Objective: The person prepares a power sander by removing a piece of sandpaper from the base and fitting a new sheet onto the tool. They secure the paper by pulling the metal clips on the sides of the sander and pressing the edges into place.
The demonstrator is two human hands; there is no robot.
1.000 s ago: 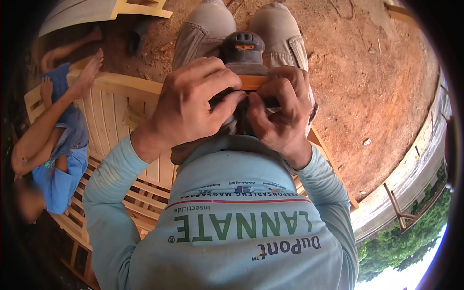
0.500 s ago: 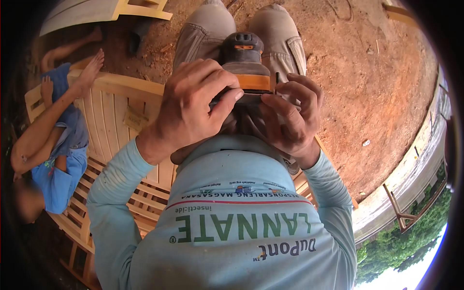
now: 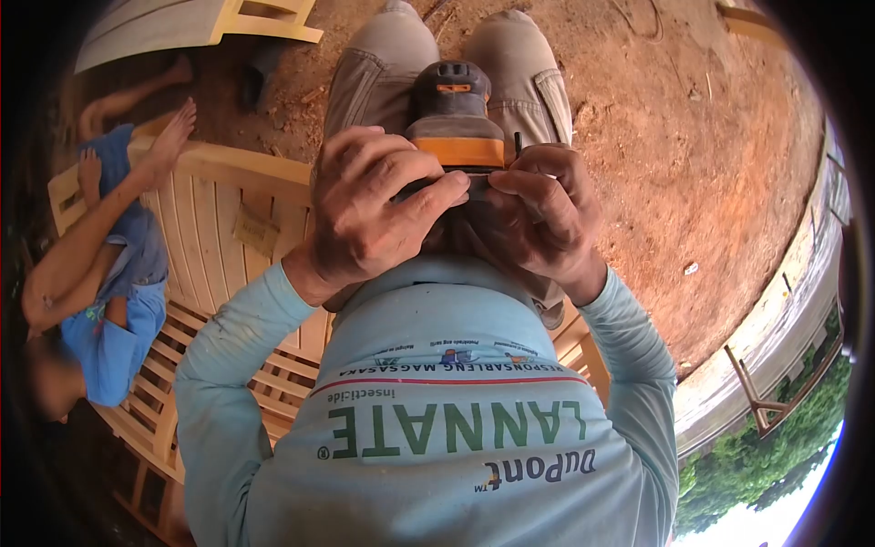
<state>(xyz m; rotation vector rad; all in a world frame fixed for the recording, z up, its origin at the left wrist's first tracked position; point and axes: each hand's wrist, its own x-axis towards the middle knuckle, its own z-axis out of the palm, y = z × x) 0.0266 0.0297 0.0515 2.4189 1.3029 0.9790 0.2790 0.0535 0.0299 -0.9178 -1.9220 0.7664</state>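
Observation:
An orange and black power sander (image 3: 458, 150) rests between my thighs, its flat base turned toward my belly. My left hand (image 3: 372, 205) is closed at the left end of the base, with the thumb laid along the dark edge. At the right end, my right hand (image 3: 549, 211) pinches the base's edge between thumb and fingers. Beside those fingers a thin black lever (image 3: 518, 143) sticks up. Whether a sheet lies on the base is hidden by my hands and the angle.
To my left, another person in blue (image 3: 128, 301) sits on a slatted wooden bench (image 3: 214, 201). More wooden furniture (image 3: 173, 27) stands at the upper left. Brown dirt ground (image 3: 674, 201) spreads to my right, with a pale ledge (image 3: 729, 387) beyond it.
The sander has shifted slightly left in view. My left thumb has slid right along the base edge, and my right fingers have drawn closer together by the lever.

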